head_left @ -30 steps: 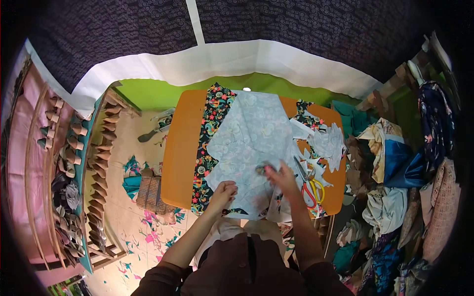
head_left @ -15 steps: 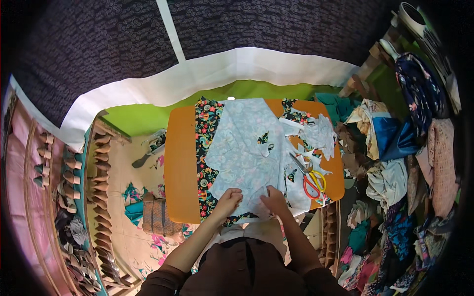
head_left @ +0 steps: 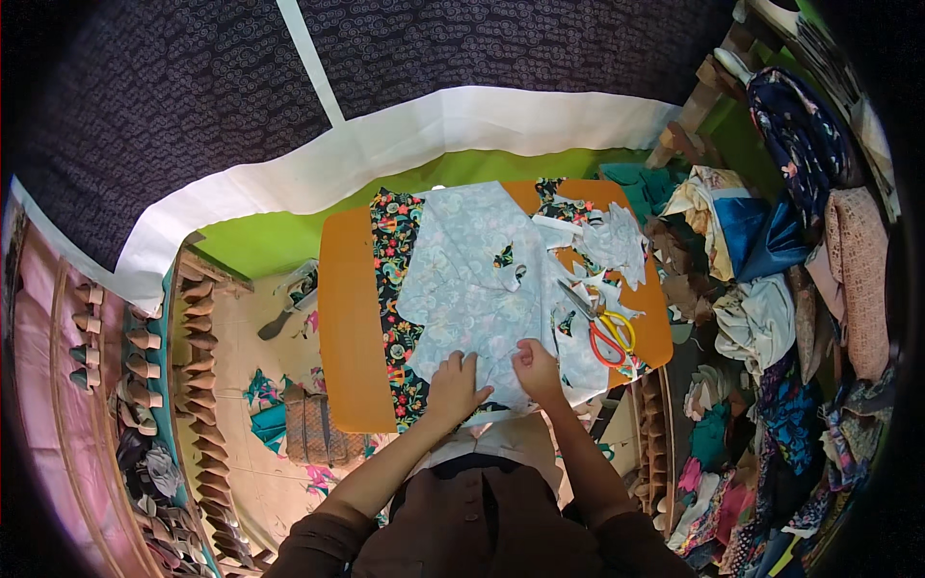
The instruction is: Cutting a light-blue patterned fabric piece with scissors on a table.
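Observation:
A floral fabric piece (head_left: 472, 265), its pale wrong side up, lies across the wooden-topped table, with black floral fabric (head_left: 387, 289) showing along its left side. My left hand (head_left: 457, 389) rests flat on the pale cloth near the table's front edge, fingers stretched forward. Just to its right, my right hand (head_left: 536, 372) is closed over the same cloth, fingers curled in; whatever they may pinch is hidden. Scissors (head_left: 605, 323) with one red and one yellow handle lie on the fabric's right side, blades pointing away to the left.
Fabric scraps (head_left: 612, 241) lie at the table's (head_left: 352, 318) right. Heaped cloth (head_left: 756, 323) stands beyond it. Rows of shoe-shaped pieces (head_left: 200, 361) line a rack at left. A brown patterned bag (head_left: 318, 429) sits on the floor. A dark patterned curtain (head_left: 501, 58) hangs at the back.
My left hand has gone from curled fingers to lying flat on the cloth. My right hand has moved slightly up and stays curled. The whole view has shifted a little.

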A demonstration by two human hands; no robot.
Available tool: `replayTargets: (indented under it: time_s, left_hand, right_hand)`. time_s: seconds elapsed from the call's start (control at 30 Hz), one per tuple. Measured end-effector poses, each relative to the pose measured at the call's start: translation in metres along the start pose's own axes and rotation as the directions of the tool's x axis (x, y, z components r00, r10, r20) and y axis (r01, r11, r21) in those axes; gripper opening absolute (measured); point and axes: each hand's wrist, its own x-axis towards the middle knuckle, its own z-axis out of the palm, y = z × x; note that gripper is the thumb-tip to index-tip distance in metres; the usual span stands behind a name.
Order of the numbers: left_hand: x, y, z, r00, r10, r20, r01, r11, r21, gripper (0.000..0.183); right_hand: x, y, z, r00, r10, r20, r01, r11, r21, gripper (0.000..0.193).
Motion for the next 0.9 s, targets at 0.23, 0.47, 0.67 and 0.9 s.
replayTargets:
  time_s: [0.23, 0.47, 0.67, 0.9]
  left_hand:
    - [0.007, -0.013, 0.016, 0.989, 0.146, -0.021, -0.140, 0.974, 0.180, 0.017]
    - [0.003, 0.011, -0.021, 0.950, 0.252, -0.186, -0.255, 0.967, 0.010, 0.014]
    - [0.005, -0.004, -0.039, 0.902, 0.006, -0.433, -0.117, 0.966, -0.230, 0.033]
    - [0.052, -0.032, -0.077, 0.850, -0.400, 0.343, 0.433, 0.159, -0.887, 0.043]
  right_hand:
    - [-0.011, 0.022, 0.032, 0.927, 0.193, 0.321, -0.274, 0.934, 0.231, 0.029]
    - [-0.011, -0.023, 0.020, 0.570, -0.002, 0.822, -0.821, -0.038, 0.569, 0.037]
    - [0.014, -0.075, 0.011, 0.666, 0.115, 0.737, -0.745, 0.154, 0.649, 0.033]
    - [0.073, -0.129, -0.002, 0.670, 0.023, 0.742, -0.668, 0.455, 0.589, 0.036]
